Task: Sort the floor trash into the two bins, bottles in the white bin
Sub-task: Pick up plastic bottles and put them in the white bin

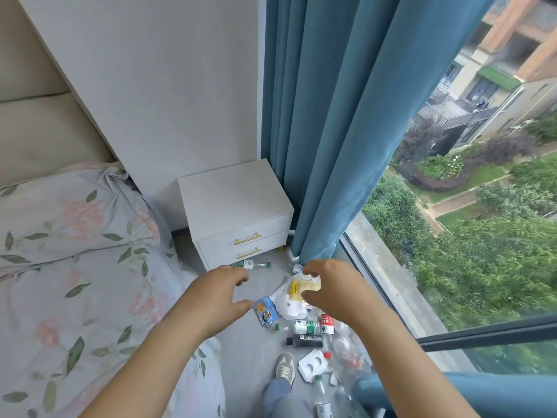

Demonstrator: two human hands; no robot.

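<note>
Lying on grey floor (250,354): clear bottle (304,326), green-white label.

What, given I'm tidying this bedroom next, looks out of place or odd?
Trash litters the floor between bed and window: plastic bottles, a dark bottle, a blue wrapper, white card pieces. One bottle lies at the nightstand's base.

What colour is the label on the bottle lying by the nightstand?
The bottle label is green and white; head view.
</note>
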